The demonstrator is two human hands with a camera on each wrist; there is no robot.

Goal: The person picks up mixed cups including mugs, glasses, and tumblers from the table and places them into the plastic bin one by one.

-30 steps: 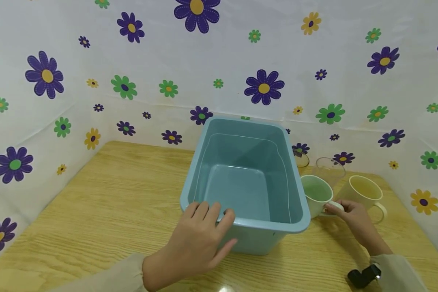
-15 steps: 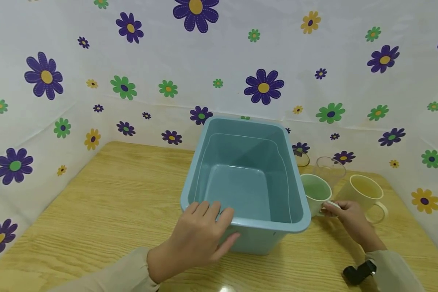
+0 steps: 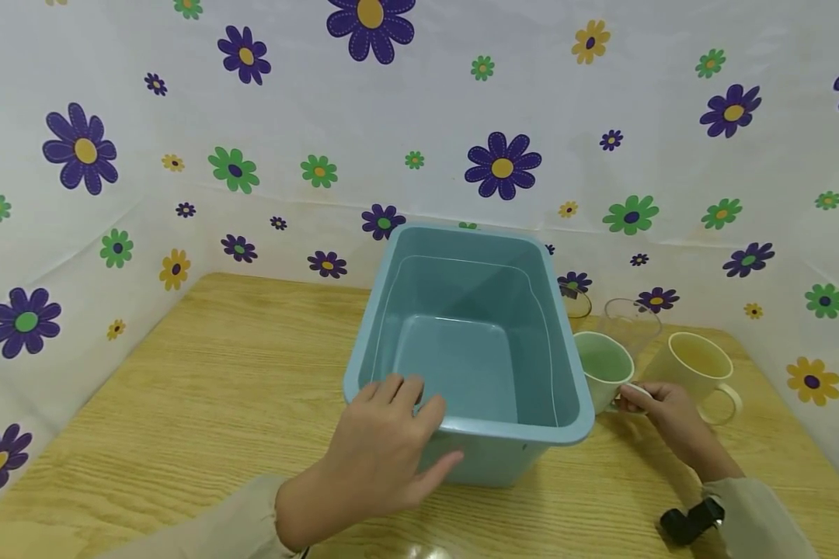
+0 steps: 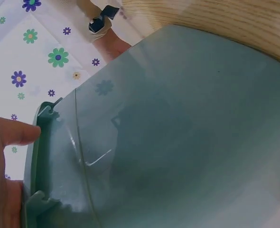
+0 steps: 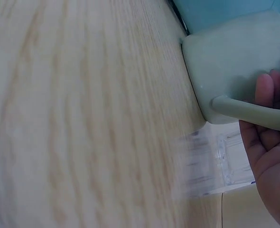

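Past my work, a cream mug [image 3: 699, 368] stands on the wooden table [image 3: 203, 388], its handle turned right. Just behind it I see a clear glass [image 3: 631, 320], and a second glass [image 3: 577, 302] sits further back, half hidden. White sheeting printed with purple, green and yellow flowers [image 3: 419, 101] walls the table on three sides.

Pale green mug [image 3: 604, 369] upright, beside blue tub [image 3: 475, 423]
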